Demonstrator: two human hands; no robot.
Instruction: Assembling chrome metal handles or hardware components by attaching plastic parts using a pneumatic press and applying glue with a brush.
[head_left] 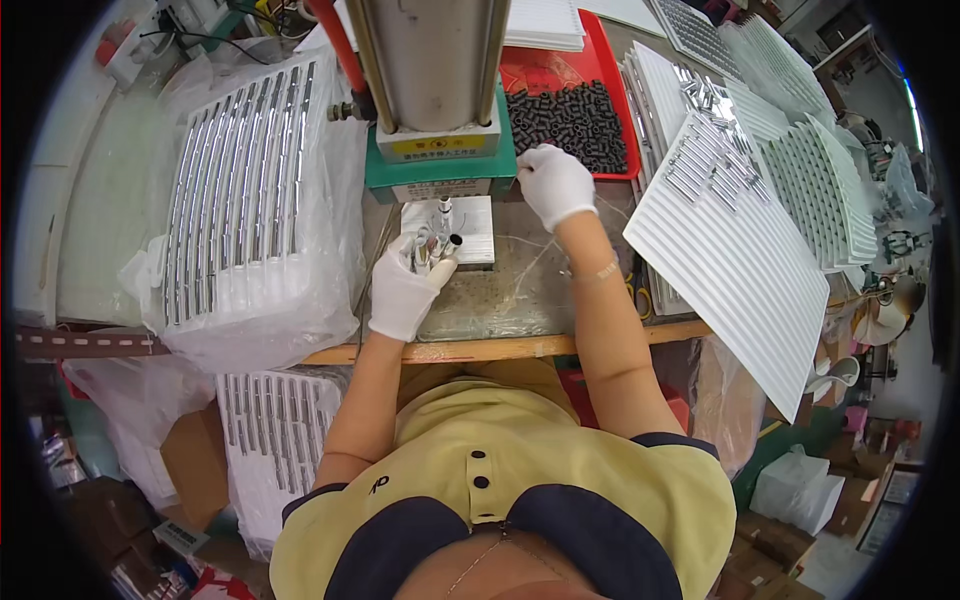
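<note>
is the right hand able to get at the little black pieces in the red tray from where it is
Probably yes: the right hand is at the near edge of the red tray, close to the black pieces, and nothing visible blocks it.

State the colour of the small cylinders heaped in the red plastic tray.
The small cylinders are black, clearest in the head view.

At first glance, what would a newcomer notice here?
The tall silver-and-green press at top centre, with the gloved left hand holding shiny metal tubes just below it. To its right, a red tray heaped with small black pieces; at left, rows of chrome tubes.
</note>
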